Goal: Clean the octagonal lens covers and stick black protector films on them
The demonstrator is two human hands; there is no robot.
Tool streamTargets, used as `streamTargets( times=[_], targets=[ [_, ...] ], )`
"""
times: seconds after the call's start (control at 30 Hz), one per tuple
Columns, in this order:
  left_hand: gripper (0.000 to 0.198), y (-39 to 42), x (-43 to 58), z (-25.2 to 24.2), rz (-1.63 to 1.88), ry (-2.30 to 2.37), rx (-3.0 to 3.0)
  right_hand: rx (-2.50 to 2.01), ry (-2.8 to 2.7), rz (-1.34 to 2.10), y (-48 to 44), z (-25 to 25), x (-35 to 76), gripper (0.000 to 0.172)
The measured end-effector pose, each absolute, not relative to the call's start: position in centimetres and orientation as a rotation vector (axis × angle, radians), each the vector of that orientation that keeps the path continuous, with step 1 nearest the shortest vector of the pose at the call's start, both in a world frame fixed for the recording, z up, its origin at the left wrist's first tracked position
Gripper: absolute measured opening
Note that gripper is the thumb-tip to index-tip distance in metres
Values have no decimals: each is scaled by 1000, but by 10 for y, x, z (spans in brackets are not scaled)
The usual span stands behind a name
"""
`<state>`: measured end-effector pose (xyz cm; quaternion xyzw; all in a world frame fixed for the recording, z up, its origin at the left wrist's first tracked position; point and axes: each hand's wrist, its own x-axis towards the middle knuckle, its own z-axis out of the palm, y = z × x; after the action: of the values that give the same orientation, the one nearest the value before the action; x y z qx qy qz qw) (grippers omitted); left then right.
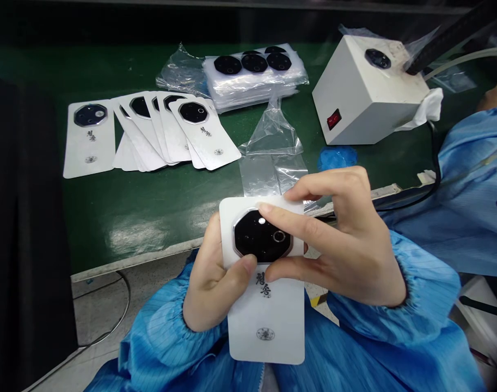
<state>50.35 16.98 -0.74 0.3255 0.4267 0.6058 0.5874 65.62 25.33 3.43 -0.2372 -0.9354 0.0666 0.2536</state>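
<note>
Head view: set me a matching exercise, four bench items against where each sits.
Items: 1 red rocker switch; 2 fanned white cards; 3 white card with black lens; 4 wrapped stack of black discs.
Places: A between left hand and right hand; B on white box; C far centre of green mat; D left of mat.
Pairs: 1B, 2D, 3A, 4C.

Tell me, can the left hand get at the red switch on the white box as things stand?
Probably not at once: the left hand is holding the white card, and the right hand lies across it on the switch's side. The red switch sits beyond, past clear plastic film.
</note>
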Motion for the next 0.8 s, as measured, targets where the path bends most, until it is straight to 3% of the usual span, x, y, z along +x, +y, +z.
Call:
streamTargets(
  times=[0.13,0.3,0.37,0.73,0.8],
  targets=[
    [31,170,501,-9,1434,1048,850,-690,-2263,553,257,29,656,36],
    [29,168,503,-9,1433,1083,881,-789,-1905,1231,261,17,649,13],
    [27,167,504,-8,1425,1095,876,-792,-1847,1391,261,16,646,13],
    [29,169,499,-11,1326,1076,841,-768,-1815,1369,255,14,642,19],
    [20,171,494,-16,1265,1057,914,-766,-1792,1359,256,12,642,18]
  ],
)
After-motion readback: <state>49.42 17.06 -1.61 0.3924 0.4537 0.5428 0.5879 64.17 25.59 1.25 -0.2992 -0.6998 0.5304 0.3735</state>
